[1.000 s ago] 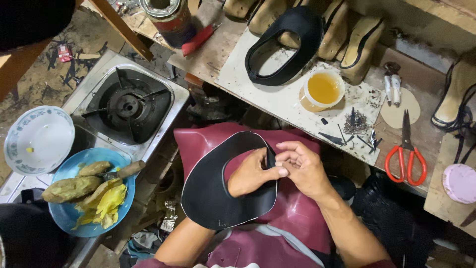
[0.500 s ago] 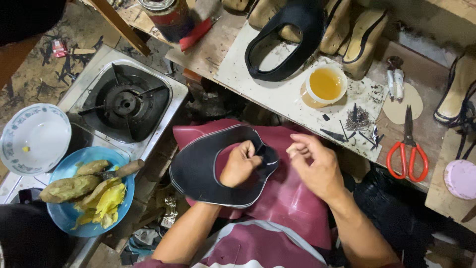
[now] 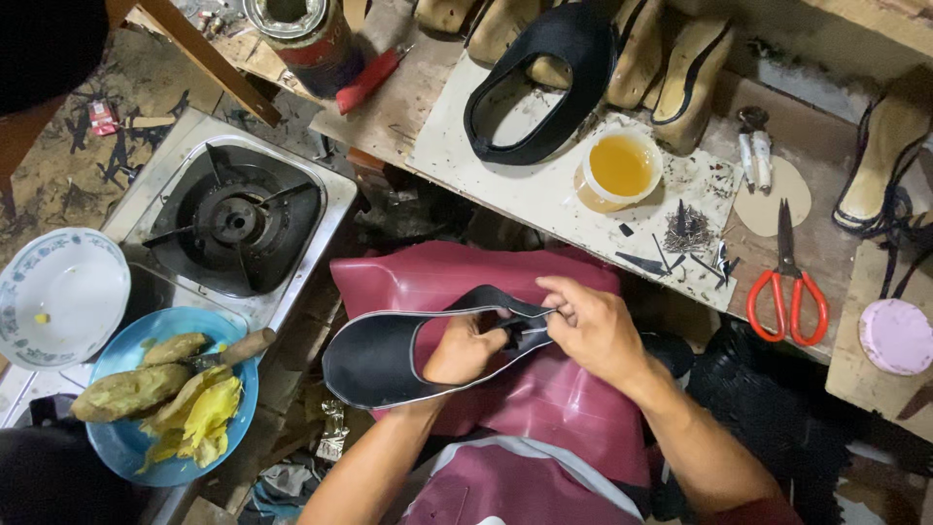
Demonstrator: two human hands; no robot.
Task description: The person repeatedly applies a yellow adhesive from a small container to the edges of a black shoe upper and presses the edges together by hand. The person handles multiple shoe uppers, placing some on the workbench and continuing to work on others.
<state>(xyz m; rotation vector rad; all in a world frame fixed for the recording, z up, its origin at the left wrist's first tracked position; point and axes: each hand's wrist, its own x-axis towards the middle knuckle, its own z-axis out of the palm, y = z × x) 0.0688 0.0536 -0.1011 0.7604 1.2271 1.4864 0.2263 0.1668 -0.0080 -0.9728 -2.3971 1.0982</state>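
Note:
A black shoe upper [image 3: 374, 360] with a pale edge lies over the maroon sheet [image 3: 544, 399] on my lap. My left hand [image 3: 465, 350] grips it through its opening, near the narrow strap end. My right hand [image 3: 593, 331] pinches the same strap end between thumb and fingers, right beside the left hand. A second black upper [image 3: 544, 83] rests on the white board [image 3: 544, 194] of the bench beyond.
A bowl of yellow glue [image 3: 620, 167], small nails [image 3: 688, 231] and red scissors [image 3: 787, 287] lie on the bench. Shoe lasts [image 3: 680, 83] stand at the back. A gas stove [image 3: 233, 224], a white plate [image 3: 60, 297] and a blue food plate [image 3: 165, 408] sit left.
The upper has been turned and flattened, its wide end now pointing left. My right hand came back onto the strap end after being apart from it.

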